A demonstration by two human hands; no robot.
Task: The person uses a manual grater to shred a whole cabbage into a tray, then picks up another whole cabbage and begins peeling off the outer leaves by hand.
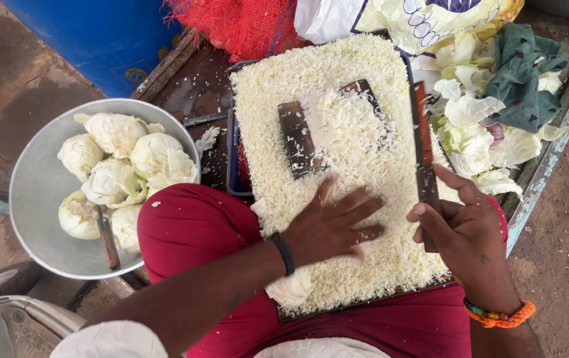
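Wide flat tray heaped with finely shredded pale cabbage [337, 219] fills the centre, resting across the lap so both hands reach it. Round grey metal basin [32, 192] sits to the left, holding peeled whole cabbage heads [115, 132] and a small wooden-handled knife [107, 240], close by. Blue drum [105, 33] and red mesh sack [238, 23] stand behind; a white printed plastic bag with yellow edge [424, 20] lies at top, green cloth [523, 79] on the leaf scraps at right. Left hand [331, 225] open, fingers spread flat, pressing the shreds. Right hand [470, 245] closed around the long knife [422, 142], blade pointing away over the heap edge.
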